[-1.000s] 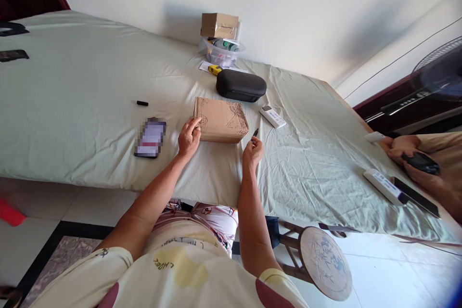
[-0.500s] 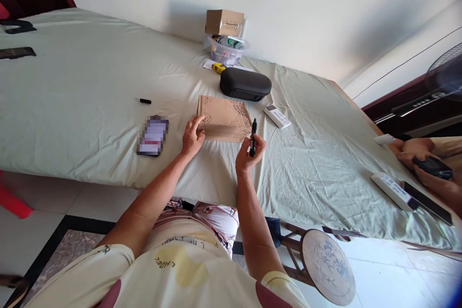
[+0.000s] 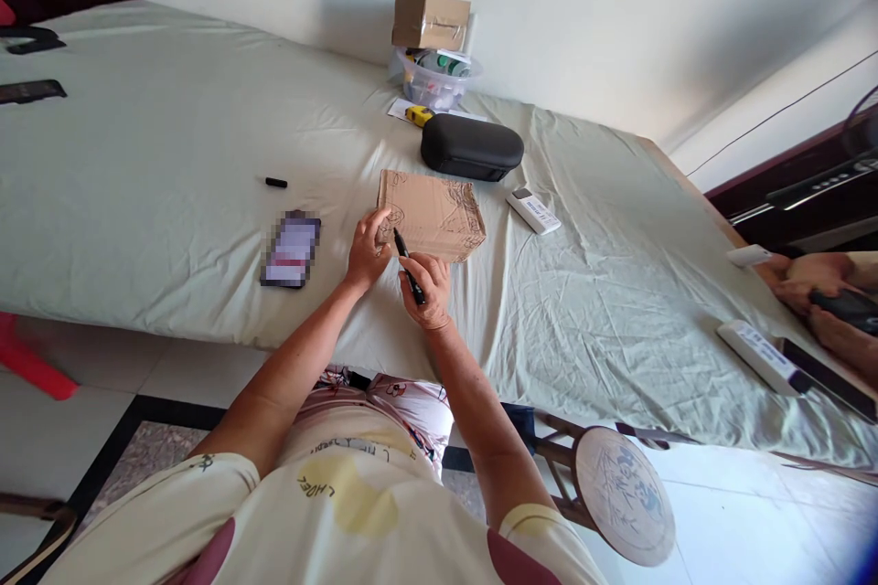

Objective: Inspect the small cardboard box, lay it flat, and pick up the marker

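Note:
A flat brown cardboard box (image 3: 429, 206) lies on the cloth in front of me, with black drawn swirls along its left and right sides. My left hand (image 3: 369, 251) grips its near left corner, fingers on the top and thumb at the near edge. Closed around a black marker (image 3: 410, 270) is my right hand (image 3: 426, 288), at the box's near edge. The marker's uncapped tip points up and left, close to the drawn swirls by my left fingers; whether it touches the cardboard I cannot tell. A black marker cap (image 3: 275, 183) lies off to the left.
A phone (image 3: 292, 249) lies left of the box. Behind it are a black case (image 3: 472, 146), a yellow tape measure (image 3: 419, 116) and a plastic basket (image 3: 435, 87) under a carton (image 3: 431, 21). A white device (image 3: 533, 211) lies right. Another person's hands (image 3: 816, 283) hold something dark.
My right hand has moved left with the marker, from the box's right side to near its left corner. The marker now tilts left. My left hand stays on the box.

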The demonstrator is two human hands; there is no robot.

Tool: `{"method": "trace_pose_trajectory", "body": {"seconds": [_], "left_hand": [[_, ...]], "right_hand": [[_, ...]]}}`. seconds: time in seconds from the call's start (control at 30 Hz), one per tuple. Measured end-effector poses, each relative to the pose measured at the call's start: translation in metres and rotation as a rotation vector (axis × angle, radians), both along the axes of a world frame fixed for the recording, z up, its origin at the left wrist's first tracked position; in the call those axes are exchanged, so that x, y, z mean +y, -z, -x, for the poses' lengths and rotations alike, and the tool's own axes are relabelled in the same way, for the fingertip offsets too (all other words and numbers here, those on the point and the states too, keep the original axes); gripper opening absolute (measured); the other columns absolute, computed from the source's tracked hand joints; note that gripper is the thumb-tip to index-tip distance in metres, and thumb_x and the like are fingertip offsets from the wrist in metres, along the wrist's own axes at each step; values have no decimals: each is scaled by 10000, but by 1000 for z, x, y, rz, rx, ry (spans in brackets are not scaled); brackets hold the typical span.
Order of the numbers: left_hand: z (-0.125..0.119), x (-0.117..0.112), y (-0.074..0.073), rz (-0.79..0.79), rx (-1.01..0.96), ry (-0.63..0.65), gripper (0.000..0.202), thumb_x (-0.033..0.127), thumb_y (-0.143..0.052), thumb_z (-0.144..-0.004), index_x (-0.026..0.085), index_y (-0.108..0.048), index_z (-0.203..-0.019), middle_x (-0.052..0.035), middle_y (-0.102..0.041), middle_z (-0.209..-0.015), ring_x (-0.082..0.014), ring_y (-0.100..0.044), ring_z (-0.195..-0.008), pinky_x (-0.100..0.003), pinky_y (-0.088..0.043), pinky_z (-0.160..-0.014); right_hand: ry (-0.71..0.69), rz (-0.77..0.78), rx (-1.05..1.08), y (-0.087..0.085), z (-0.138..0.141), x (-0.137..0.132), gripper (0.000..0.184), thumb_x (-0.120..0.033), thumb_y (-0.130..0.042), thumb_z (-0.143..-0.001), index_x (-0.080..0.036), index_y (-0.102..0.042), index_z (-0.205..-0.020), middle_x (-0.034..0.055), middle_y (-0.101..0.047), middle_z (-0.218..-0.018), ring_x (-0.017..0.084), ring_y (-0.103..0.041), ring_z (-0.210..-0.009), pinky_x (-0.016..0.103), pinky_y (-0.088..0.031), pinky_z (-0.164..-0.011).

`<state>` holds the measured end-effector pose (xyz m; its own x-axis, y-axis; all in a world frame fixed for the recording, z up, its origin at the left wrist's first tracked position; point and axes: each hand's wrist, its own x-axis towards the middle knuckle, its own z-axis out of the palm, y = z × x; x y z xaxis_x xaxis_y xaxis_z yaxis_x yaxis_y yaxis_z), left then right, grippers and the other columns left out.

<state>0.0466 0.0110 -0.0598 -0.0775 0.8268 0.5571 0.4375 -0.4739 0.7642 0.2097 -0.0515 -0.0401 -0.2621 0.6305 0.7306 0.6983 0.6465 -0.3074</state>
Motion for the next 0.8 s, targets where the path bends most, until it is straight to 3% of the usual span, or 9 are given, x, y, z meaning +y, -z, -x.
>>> {"method": "trace_pose_trajectory", "body": {"seconds": [0.1, 0.33, 0.53, 0.7, 0.8], "left_hand": [[0, 1, 1, -29, 7, -16, 697, 107, -548, -777, 237, -505, -1460, -100, -576, -1484, -244, -534, -1411, -423, -438, -1246], [-2, 3, 3, -31, -23, -11, 653, 146, -574, -808, 244, -511, -1450, -103, -587, -1472, -259, -545, -1404, -420, -433, -1242], [-3, 0, 3, 32, -89, 42, 640, 159, -570, -852, 267, -496, -1478, -107, -541, -1511, -250, -546, -1401, -406, -494, -1184], [-2, 0, 3, -3, -31, -2, 654, 143, -612, -837, 262, -508, -1471, -103, -576, -1476, -262, -550, -1394, -434, -465, -1220], [-2, -1, 3, -38, -6, -8, 667, 111, -612, -832, 247, -502, -1475, -102, -576, -1480, -263, -534, -1413, -428, -446, -1243]], "right_hand": [[-19, -77, -7, 0, 1, 2, 283, -304, -508, -1066, -247, -705, -1260, 108, -741, -1131, 235, -678, -1031, 388, -481, -903], [-13, -37, -26, 3, 5, 4, 279, -304, -487, -1078, -244, -682, -1268, 104, -736, -1144, 235, -673, -1046, 386, -465, -913], [-36, -93, -15, 2, 8, 4, 228, -313, -516, -1077, -210, -669, -1211, 85, -754, -1042, 212, -682, -957, 363, -458, -893], [-68, -54, -20, 3, 11, 6, 252, -300, -502, -1080, -236, -671, -1256, 86, -750, -1108, 210, -688, -1016, 361, -483, -921], [-20, -117, 70, 4, 7, 6, 253, -276, -505, -1073, -247, -664, -1267, 88, -729, -1109, 211, -687, -1004, 363, -504, -905]]}}
